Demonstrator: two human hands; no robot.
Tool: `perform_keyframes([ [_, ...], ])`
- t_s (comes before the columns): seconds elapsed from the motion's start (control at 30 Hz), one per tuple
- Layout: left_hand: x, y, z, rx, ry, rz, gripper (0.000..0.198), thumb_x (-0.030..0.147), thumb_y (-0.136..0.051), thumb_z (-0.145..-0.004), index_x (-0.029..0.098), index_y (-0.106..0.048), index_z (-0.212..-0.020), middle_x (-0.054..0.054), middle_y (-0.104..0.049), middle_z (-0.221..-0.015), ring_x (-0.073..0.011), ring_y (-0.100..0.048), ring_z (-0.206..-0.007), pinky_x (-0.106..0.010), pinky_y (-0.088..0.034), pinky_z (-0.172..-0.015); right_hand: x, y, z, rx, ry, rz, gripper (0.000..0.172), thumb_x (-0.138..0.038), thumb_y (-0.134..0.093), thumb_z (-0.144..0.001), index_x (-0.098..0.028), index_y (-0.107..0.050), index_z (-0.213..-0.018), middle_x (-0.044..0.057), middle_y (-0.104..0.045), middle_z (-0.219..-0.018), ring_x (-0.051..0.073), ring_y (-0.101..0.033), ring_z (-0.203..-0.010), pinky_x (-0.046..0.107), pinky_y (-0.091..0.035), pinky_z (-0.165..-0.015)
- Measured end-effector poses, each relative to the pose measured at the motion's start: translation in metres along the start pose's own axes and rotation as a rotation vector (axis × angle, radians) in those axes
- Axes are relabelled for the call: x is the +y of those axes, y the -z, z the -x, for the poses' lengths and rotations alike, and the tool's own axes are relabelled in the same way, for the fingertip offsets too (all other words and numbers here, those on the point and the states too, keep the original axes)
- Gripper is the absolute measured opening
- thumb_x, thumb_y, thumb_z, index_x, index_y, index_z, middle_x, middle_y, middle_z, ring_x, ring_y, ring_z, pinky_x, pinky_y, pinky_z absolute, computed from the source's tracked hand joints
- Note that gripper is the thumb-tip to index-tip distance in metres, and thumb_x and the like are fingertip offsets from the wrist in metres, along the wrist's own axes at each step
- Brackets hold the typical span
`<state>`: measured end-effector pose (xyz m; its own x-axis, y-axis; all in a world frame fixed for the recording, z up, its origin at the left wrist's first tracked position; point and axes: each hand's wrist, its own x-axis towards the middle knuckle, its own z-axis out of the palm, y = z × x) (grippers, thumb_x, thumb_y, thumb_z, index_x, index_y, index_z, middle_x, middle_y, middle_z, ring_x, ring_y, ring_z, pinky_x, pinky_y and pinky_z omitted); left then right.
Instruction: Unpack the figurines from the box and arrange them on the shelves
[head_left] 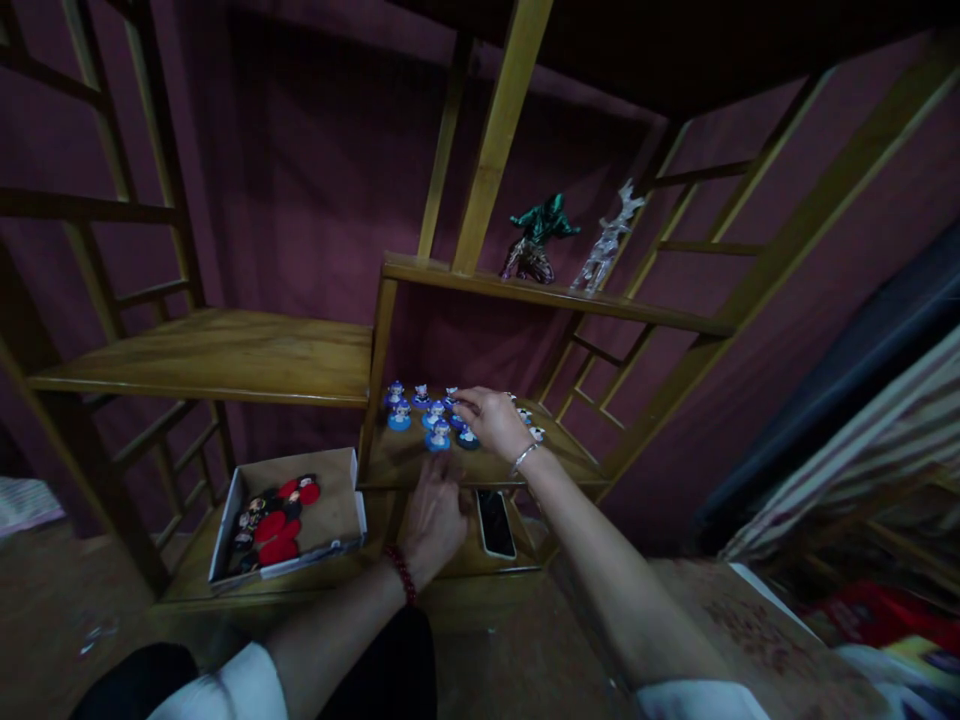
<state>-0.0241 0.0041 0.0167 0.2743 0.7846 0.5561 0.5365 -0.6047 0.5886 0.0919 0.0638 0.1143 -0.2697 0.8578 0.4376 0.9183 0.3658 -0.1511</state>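
1. Right hand [493,418] bends down over figurines [438,435] on the lower shelf [386,466], its pinch unclear.
2. Left hand [436,515], knuckles up, extends toward them, fingertips' state indistinct.
3. Figurines stand upright, long axes vertical.

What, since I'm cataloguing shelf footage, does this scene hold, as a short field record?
Right hand: over small blue-and-white figurines on a brown wooden shelf; grip unclear
Left hand: at the shelf's front, near the figurines
Lower left: open white-edged cardboard box holding red and black pieces
Below shelf: rectangular black-screened phone, beside the left hand
Above: green-topped statue, left of a clear antlered figure
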Motion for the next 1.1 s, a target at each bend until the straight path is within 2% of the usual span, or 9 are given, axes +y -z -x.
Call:
perform_keyframes([
  [0.07,-0.008,0.009,0.003,0.037,-0.002,-0.03,0.043,-0.004,-0.04,-0.058,0.011,-0.058,-0.094,-0.012,-0.049,-0.117,-0.0223,-0.039,-0.115,-0.04,-0.036,-0.097,-0.007,-0.008,0.017,0.066,0.008,-0.073,0.025,-0.021,-0.047,-0.079,-0.02,-0.062,-0.098,0.005,-0.063,-0.101,0.016,-0.056,-0.095,0.028,-0.041,-0.087],
  [0.2,-0.024,0.019,0.003,0.079,0.017,-0.086,0.042,-0.005,-0.038,-0.06,0.01,-0.058,-0.093,-0.013,-0.05,-0.117,-0.0215,-0.04,-0.115,-0.043,-0.037,-0.096,-0.016,-0.033,0.049,0.203,-0.067,-0.167,0.027,-0.018,-0.044,-0.078,-0.019,-0.061,-0.099,0.008,-0.059,-0.106,0.017,-0.053,-0.102,0.032,-0.04,-0.091],
  [0.3,-0.033,0.022,0.001,0.096,0.024,-0.154,0.038,-0.002,-0.038,-0.065,0.01,-0.058,-0.095,-0.013,-0.05,-0.117,-0.0221,-0.039,-0.116,-0.043,-0.036,-0.097,-0.023,-0.053,0.069,0.216,-0.112,-0.212,0.031,-0.017,-0.042,-0.078,-0.018,-0.058,-0.104,0.009,-0.055,-0.114,0.017,-0.052,-0.104,0.031,-0.04,-0.093],
  [0.4,-0.035,0.023,0.0,0.083,0.04,-0.214,0.035,0.003,-0.039,-0.069,0.01,-0.057,-0.097,-0.013,-0.051,-0.116,-0.0229,-0.039,-0.117,-0.042,-0.035,-0.098,-0.027,-0.067,0.081,0.229,-0.143,-0.232,0.035,-0.016,-0.04,-0.077,-0.022,-0.056,-0.108,0.006,-0.052,-0.117,0.017,-0.051,-0.105,0.033,-0.04,-0.094],
  [0.53,-0.033,0.025,0.0,0.035,-0.001,-0.24,0.033,0.006,-0.037,-0.071,0.009,-0.057,-0.097,-0.014,-0.054,-0.112,-0.0217,-0.041,-0.115,-0.041,-0.034,-0.099,-0.027,-0.077,0.084,0.229,-0.151,-0.26,0.034,-0.017,-0.04,-0.077,-0.021,-0.057,-0.107,0.007,-0.055,-0.112,0.017,-0.052,-0.103,0.032,-0.04,-0.094],
  [0.7,-0.03,0.025,-0.002,0.006,-0.023,-0.306,0.031,0.008,-0.036,-0.073,0.009,-0.057,-0.095,-0.013,-0.057,-0.106,-0.0204,-0.045,-0.11,-0.039,-0.032,-0.1,-0.024,-0.079,0.082,0.223,-0.145,-0.276,0.032,-0.016,-0.039,-0.077,-0.019,-0.058,-0.103,0.008,-0.055,-0.111,0.017,-0.052,-0.101,0.031,-0.04,-0.093],
  [0.8,-0.028,0.022,0.001,0.027,0.004,-0.304,0.032,0.008,-0.036,-0.074,0.007,-0.057,-0.098,-0.014,-0.056,-0.109,-0.0212,-0.042,-0.114,-0.038,-0.032,-0.099,-0.025,-0.078,0.083,0.223,-0.131,-0.284,0.031,-0.017,-0.039,-0.078,-0.019,-0.06,-0.1,0.007,-0.056,-0.11,0.017,-0.053,-0.1,0.031,-0.04,-0.093],
  [0.93,-0.023,0.014,0.007,0.027,-0.06,-0.285,0.036,0.011,-0.037,-0.076,0.006,-0.051,-0.109,-0.015,-0.054,-0.113,-0.0201,-0.043,-0.113,-0.039,-0.029,-0.101,-0.027,-0.079,0.083,0.232,-0.114,-0.271,0.029,-0.018,-0.037,-0.079,-0.019,-0.062,-0.094,0.007,-0.057,-0.108,0.018,-0.052,-0.099,0.032,-0.04,-0.092],
  [1.1,-0.018,0.007,0.016,0.055,-0.015,-0.341,0.04,0.017,-0.038,-0.077,0.004,-0.048,-0.113,-0.016,-0.049,-0.121,-0.0226,-0.038,-0.117,-0.039,-0.026,-0.102,-0.025,-0.084,0.081,0.236,-0.091,-0.28,0.028,-0.02,-0.038,-0.079,-0.019,-0.063,-0.093,0.008,-0.058,-0.106,0.018,-0.054,-0.096,0.034,-0.041,-0.091],
])
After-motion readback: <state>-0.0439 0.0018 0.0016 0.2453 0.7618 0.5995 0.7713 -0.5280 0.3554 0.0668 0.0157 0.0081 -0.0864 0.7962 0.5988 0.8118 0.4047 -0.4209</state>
